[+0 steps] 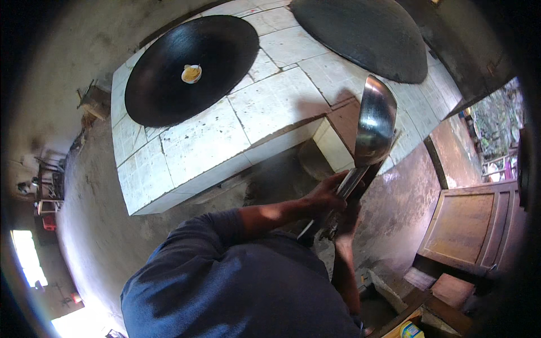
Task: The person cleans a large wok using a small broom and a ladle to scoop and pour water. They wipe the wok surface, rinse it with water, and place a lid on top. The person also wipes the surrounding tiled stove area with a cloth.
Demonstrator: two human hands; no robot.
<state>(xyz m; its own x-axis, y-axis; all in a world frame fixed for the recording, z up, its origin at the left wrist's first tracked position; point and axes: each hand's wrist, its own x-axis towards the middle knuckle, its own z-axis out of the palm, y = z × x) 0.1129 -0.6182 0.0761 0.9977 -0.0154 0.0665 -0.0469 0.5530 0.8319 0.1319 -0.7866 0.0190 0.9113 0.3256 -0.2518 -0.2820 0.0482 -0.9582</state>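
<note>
My left hand is closed around the handle of a large metal ladle. The ladle's deep, shiny bowl points up and away, over the right part of a white-tiled stove. Just below the handle is my right hand, in shadow and partly covered, so its grip does not show clearly. A dark, long thing lies behind the ladle's handle, too shaded to name. Set into the stove at the left is a wide black wok, with a small white bowl of yellow food in it.
A second large dark round pan or lid covers the far right of the stove. Below the stove's front edge is a recess with sooty walls. A wooden cabinet door and bricks stand at the right. Grey concrete floor runs along the left.
</note>
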